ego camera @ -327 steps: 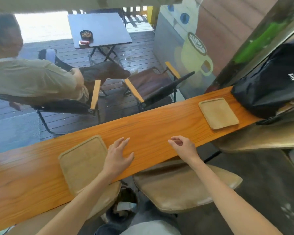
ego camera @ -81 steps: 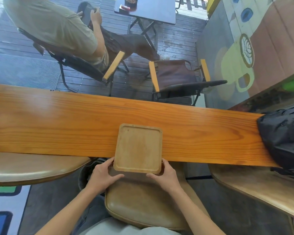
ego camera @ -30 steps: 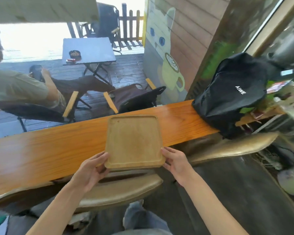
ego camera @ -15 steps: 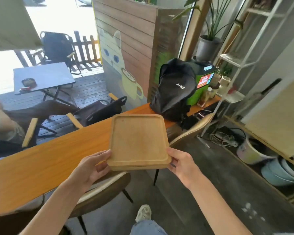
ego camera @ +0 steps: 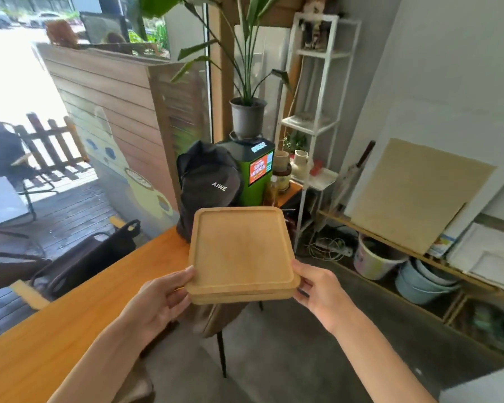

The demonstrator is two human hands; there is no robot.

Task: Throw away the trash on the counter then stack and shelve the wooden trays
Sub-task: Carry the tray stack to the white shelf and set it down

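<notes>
I've turned away from the counter point(ego camera: 70, 324): half a second back the stacked trays point(ego camera: 240, 254) hung over its edge, and now they sit clear of it, to its right, with the white shelf unit point(ego camera: 314, 120) rising beyond them. I judge the stacking finished and the carry to a shelf begun. My left hand point(ego camera: 160, 301) clasps the stack's near left corner, my right hand point(ego camera: 317, 292) its near right corner, so the trays reach out away from both hands, roughly level.
</notes>
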